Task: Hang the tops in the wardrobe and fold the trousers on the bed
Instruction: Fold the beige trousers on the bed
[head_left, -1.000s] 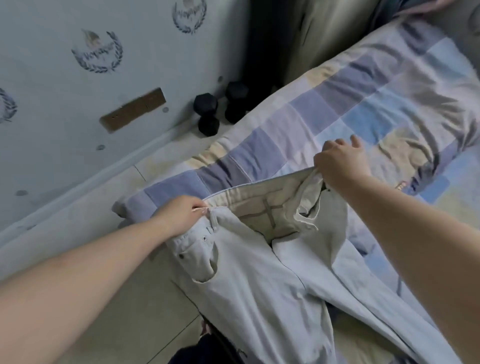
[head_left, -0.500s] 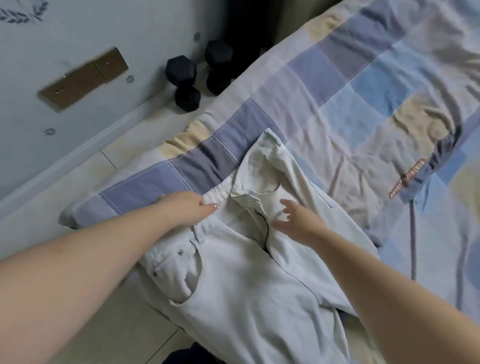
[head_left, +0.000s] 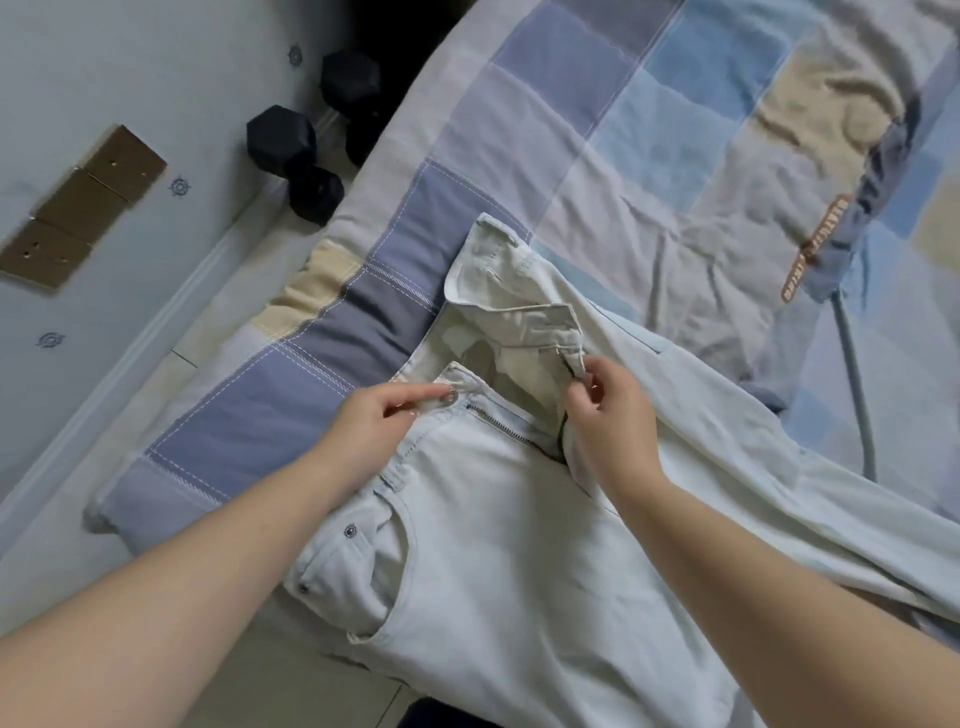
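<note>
Soft, even daylight fills the view, cool and bluish in tone, with no hard glare anywhere. The pale trousers (head_left: 519, 545) and the checked bed cover (head_left: 597, 130) are evenly lit, their creases drawn only by faint grey shading. Shadows are weak: a soft one lies under the right hand (head_left: 613, 415) on the cloth, and a dim one beneath the left hand (head_left: 374, 415). The far gap behind the black dumbbells (head_left: 296, 156) drops to near black, without detail. The brown plates on the wall (head_left: 78, 208) at the left are smeared by motion blur. Wide-angle distortion bends the wall's base line and swells both forearms at the near edge. The centre is fairly sharp.
</note>
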